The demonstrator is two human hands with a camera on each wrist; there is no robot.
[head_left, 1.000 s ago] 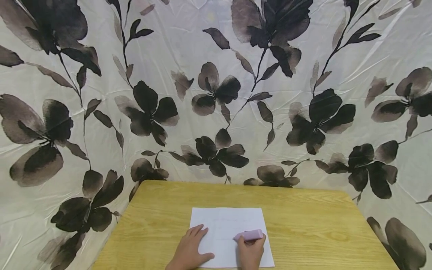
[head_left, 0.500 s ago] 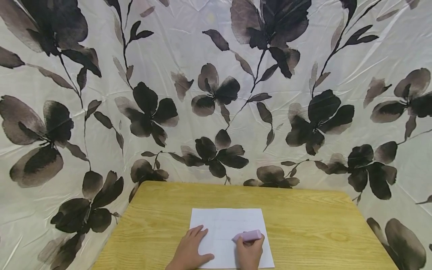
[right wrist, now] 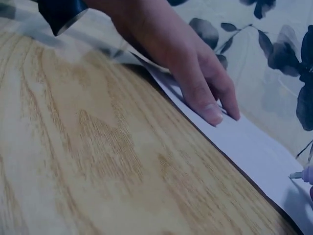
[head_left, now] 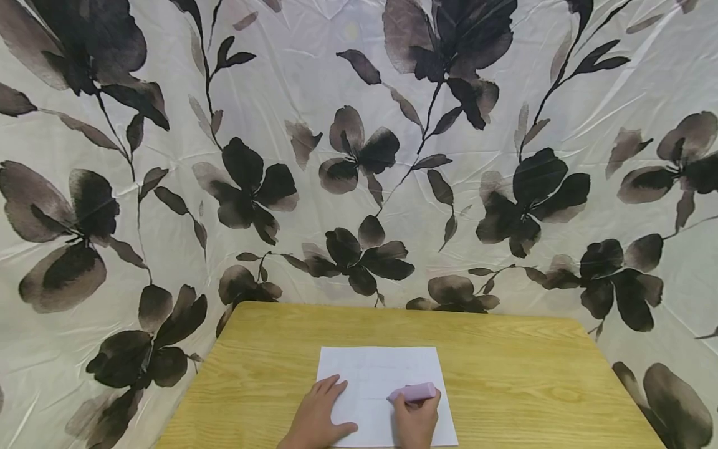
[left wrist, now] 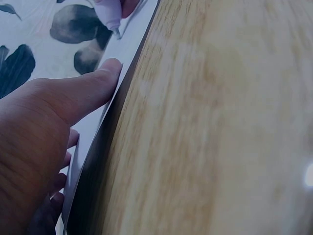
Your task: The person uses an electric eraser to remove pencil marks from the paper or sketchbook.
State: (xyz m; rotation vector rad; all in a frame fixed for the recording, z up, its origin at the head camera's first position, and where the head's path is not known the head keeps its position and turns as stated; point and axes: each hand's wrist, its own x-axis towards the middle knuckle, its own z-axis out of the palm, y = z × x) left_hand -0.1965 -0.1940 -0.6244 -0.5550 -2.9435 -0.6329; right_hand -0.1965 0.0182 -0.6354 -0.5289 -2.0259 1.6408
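A white sheet of paper [head_left: 364,365] with faint thin lines lies on the table. My left hand [head_left: 320,413] rests on its left side, fingers spread and thumb out; the thumb [left wrist: 90,90] lies along the near edge in the left wrist view. My right hand [head_left: 416,421] pinches a thick lilac pen [head_left: 419,391] with a narrow tip, its body slanting up to the right. That tip is right at the paper, at the end of a faint line. In the right wrist view, the pen [right wrist: 308,175] shows only at the right edge, and the left hand [right wrist: 190,73] is seen across the paper.
The wooden table [head_left: 521,374] extends on both sides of the paper. Behind it hangs a white cloth [head_left: 437,212] with dark flower prints. A dark object [right wrist: 63,12] appears at the top left of the right wrist view.
The right hand and the lilac pen have shifted slightly left across the paper. My left hand has stayed in place on the sheet.
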